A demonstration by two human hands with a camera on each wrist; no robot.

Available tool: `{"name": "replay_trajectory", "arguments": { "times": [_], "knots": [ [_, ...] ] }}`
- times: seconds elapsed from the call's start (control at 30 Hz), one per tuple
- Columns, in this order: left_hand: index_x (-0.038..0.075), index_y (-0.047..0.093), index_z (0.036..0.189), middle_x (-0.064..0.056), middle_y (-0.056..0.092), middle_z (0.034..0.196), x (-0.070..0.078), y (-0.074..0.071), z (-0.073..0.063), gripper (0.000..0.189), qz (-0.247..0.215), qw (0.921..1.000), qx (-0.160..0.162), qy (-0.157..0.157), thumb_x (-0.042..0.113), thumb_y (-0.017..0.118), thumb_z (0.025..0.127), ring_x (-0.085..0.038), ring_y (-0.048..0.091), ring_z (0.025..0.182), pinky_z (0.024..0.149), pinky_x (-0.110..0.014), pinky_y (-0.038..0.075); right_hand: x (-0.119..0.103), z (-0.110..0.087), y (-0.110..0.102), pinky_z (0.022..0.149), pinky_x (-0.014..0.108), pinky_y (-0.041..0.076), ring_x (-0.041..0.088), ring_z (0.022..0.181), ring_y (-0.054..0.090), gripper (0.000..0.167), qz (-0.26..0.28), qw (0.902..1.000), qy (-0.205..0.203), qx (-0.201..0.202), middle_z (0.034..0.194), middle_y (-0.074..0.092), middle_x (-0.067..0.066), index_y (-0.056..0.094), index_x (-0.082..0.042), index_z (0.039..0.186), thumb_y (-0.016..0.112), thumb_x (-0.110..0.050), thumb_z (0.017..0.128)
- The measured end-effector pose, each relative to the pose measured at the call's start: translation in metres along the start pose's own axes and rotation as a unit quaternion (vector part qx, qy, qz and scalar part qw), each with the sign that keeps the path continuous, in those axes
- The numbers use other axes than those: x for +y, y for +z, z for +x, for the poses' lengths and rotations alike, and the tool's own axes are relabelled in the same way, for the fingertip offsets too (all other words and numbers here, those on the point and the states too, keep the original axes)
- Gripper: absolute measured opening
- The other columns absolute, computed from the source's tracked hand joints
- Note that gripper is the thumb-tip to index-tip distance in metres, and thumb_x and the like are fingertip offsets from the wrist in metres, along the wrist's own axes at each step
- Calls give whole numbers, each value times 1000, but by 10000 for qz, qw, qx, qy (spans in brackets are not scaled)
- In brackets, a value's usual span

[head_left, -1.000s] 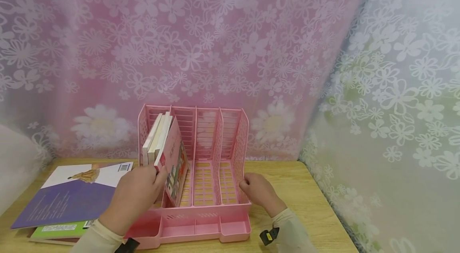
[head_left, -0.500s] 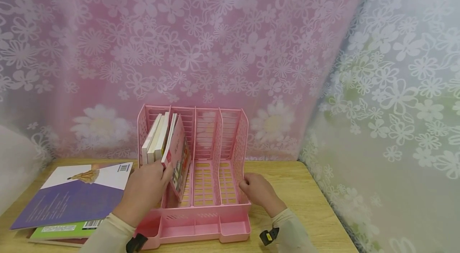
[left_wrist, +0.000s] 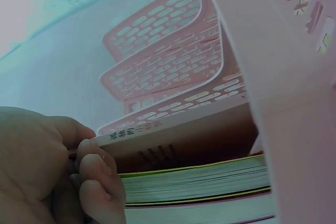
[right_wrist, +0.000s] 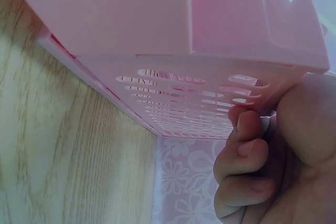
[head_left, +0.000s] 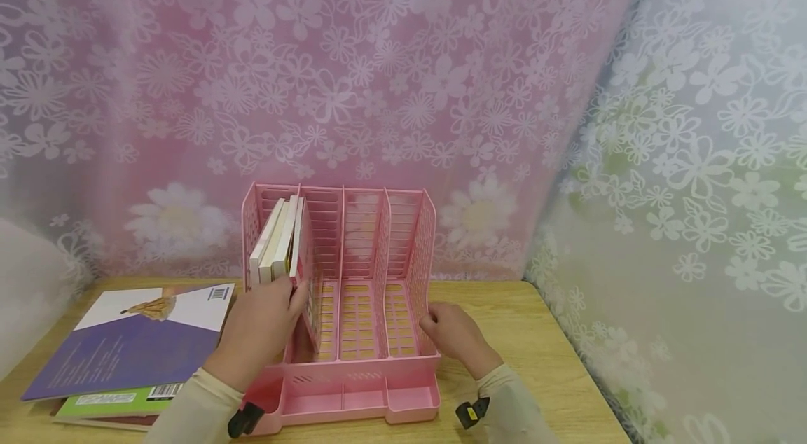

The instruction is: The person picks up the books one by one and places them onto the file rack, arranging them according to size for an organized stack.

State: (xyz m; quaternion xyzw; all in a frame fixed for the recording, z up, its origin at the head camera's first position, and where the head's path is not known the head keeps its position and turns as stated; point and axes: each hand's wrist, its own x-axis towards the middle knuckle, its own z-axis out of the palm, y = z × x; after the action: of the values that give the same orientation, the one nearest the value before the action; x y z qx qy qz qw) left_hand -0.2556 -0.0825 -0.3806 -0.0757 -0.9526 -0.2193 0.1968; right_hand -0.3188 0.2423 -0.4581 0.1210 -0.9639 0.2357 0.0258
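My left hand (head_left: 261, 325) pinches a thin pink-covered book (head_left: 307, 248) by its near edge, thumb on the right face. This book stands nearly upright in a left-side slot of the pink desk file rack (head_left: 412, 269). Directly left of it lean several thicker white-edged books (head_left: 272, 241). In the left wrist view, the held book (left_wrist: 194, 137) shows dark printed characters, and page edges of other books (left_wrist: 199, 182) lie beside it. With curled fingers my right hand (head_left: 457, 332) grips the rack's right side wall (right_wrist: 184, 98) at its front edge.
A purple-and-white book (head_left: 132, 346) lies on a green one (head_left: 104, 402) at the left of the wooden table (head_left: 523, 346). Shallow trays (head_left: 366, 402) line the rack's front. A flowered curtain (head_left: 378, 80) hangs behind.
The left hand has shifted right and slightly away. The pink book has turned more upright against the other books, so less of its cover shows. The right hand has stayed in place.
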Motion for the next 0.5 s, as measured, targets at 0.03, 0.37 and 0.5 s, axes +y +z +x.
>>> {"name": "replay_trajectory", "arguments": {
  "times": [0.03, 0.37, 0.5],
  "knots": [
    [9, 57, 74, -2, 48, 55, 0, 1, 0, 39, 0, 10000, 50, 1, 32, 54, 107, -26, 51, 47, 46, -42, 43, 0, 0, 0, 54, 29, 34, 12, 56, 42, 25, 5, 10000, 29, -9, 63, 44, -4, 53, -16, 70, 56, -17, 94],
    [9, 76, 115, -12, 76, 86, -5, 19, -5, 22, -218, 9971, 695, 207, 23, 66, 100, -32, 71, 69, 61, -50, 56, 1, 1, 1, 55, 30, 36, 12, 57, 43, 24, 29, 10000, 23, 29, 63, 46, -4, 54, -16, 70, 57, -18, 94],
    [10, 66, 136, -16, 76, 89, -3, 23, -4, 38, -440, 9985, 318, -49, 20, 64, 100, -26, 66, 60, 58, -44, 55, 0, 1, 1, 55, 29, 35, 11, 57, 42, 25, 47, 10000, 22, 48, 62, 45, -5, 53, -16, 69, 57, -17, 93]
  ]
}}
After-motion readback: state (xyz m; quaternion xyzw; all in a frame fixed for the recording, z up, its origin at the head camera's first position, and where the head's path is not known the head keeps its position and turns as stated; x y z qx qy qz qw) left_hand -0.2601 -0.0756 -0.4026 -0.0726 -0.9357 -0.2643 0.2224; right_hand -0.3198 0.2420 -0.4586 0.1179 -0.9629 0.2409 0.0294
